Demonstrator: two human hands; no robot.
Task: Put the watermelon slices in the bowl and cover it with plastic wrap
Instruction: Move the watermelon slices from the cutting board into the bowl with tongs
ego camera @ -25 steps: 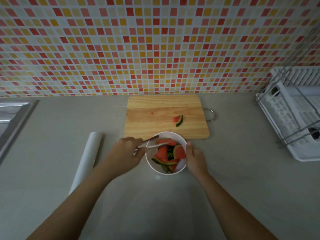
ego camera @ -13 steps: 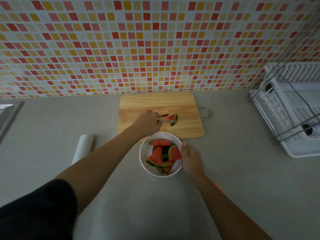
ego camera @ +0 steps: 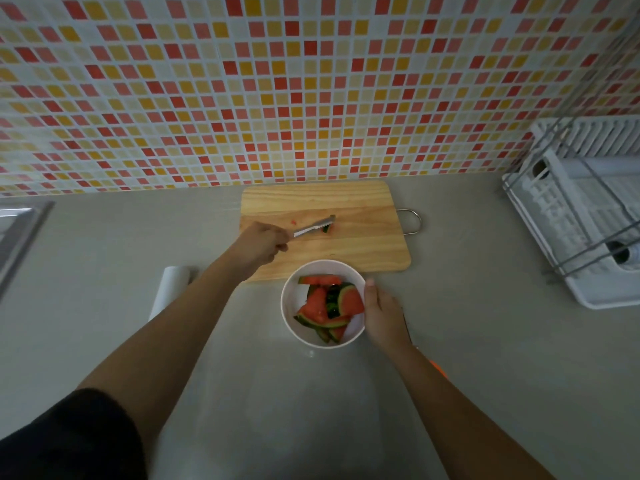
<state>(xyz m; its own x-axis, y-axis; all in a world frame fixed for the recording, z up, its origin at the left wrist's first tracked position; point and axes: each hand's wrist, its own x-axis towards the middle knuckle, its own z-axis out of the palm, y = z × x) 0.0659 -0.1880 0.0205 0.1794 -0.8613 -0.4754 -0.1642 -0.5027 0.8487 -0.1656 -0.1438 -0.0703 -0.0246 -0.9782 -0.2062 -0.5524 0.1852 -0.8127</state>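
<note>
Watermelon slices (ego camera: 325, 306) are nearly all in the bowl; one is left out on the board. The grey counter (ego camera: 104, 254) carries everything. A wooden cutting board (ego camera: 363, 244) lies against its back edge. The white bowl (ego camera: 284, 306) sits just in front of the board's front edge. A roll of plastic wrap (ego camera: 169, 289) lies to the bowl's left, partly hidden by my left forearm.

My right hand (ego camera: 382, 311) cups the bowl's right wall, thumb up at the rim. My left hand (ego camera: 261, 242) has its fingers curled round metal tongs (ego camera: 313, 227), whose tips are on the last slice (ego camera: 327, 229) near the middle of the board. I cannot tell if it is off the wood.

That piece is small and wet, so I judge it could slip from the tips over the board's front edge. The bowl is heaped, so it might slide off the pile.
</note>
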